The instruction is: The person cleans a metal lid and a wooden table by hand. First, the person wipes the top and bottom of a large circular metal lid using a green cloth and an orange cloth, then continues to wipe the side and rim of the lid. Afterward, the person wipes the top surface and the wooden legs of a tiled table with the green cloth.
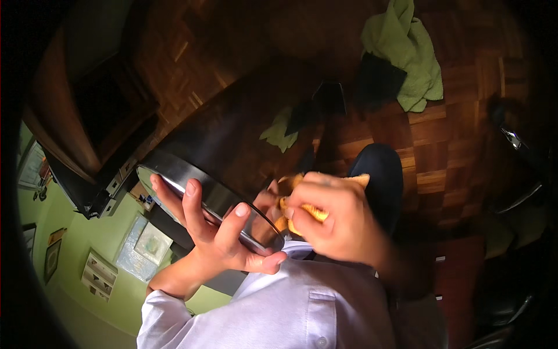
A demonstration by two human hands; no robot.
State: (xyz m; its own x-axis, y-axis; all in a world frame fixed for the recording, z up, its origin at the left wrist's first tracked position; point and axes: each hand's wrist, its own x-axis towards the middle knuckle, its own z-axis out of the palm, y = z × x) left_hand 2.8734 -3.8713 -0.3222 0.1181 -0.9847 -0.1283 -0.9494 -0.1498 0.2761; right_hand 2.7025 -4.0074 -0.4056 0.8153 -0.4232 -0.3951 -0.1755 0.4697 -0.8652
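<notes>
A large round object with a shiny metal rim and a dark, mirror-like face is tilted in front of me. My left hand is spread along its rim, with several fingers and the thumb against the metal. Close to the near end of the face, my right hand grips a bunched yellow cloth. That hand is slightly blurred. The face shows reflections of the hand, the yellow cloth and something green. Whether the cloth touches the face is hard to tell.
A green towel lies on the parquet floor beside a dark flat item. My knee shows past the right hand. Dark wooden furniture stands at the left. Framed pictures hang on a green wall.
</notes>
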